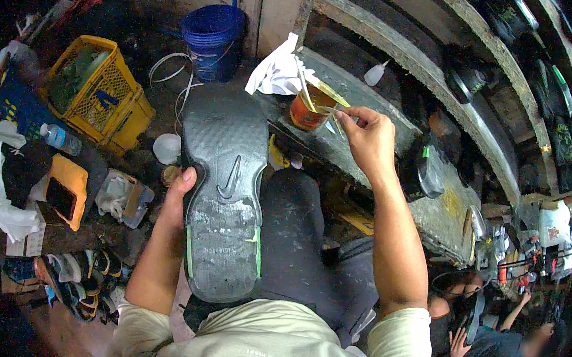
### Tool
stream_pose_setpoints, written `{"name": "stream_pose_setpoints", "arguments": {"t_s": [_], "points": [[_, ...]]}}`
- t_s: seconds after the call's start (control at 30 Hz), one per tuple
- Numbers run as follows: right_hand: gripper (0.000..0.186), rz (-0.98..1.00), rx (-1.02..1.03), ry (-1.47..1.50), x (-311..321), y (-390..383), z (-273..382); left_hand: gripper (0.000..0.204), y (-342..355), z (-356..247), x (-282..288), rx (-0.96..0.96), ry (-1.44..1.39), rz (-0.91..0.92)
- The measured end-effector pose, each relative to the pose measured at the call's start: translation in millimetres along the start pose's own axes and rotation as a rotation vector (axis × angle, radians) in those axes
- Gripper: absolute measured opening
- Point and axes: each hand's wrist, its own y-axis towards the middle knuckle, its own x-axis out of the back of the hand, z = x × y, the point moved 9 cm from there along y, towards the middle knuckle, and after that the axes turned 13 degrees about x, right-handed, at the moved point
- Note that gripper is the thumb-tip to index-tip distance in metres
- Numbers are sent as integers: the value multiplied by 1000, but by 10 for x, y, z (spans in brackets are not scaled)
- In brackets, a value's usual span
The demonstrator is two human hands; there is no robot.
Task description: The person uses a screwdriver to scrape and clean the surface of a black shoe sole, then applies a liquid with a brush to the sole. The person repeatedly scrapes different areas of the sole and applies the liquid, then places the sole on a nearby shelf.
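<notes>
Head view: the left hand (176, 199) is gripping the black shoe sole (227, 194) at its left edge, the thumb lying along the side and the fingers hiding behind. The shoe sole is occupying the area over the lap, beside the dark trousers (287, 246), with its underside facing the camera, its broad end pointing away from the person and pale green edging showing on both sides of the nearer half. The right hand (371, 142) is pinching a thin implement (326, 109), of unclear kind, between thumb and fingers at the rim of the orange tin (305, 115). This tin is standing at the near edge of the bench (390, 116), next to white paper (278, 72). Beyond the shoe sole, a blue bucket (211, 39) is standing upright; a yellow crate (127, 124) is sitting farther left
</notes>
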Motion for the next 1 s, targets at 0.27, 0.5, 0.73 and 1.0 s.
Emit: {"name": "stream_pose_setpoints", "arguments": {"t_s": [0.27,0.5,0.73,1.0], "points": [[19,-90,-47,55,31,-109,-94,71,34,-52,8,-24,-27,-58],[18,-84,-100,258,106,-198,47,72,44,-4,-3,34,-70,-3],[15,-64,226,317,445,-494,891,87,56,-57,-282,16,-31,216],[31,49,639,393,420,-719,1413,97,-118,-130,-592,31,35,303]]}}
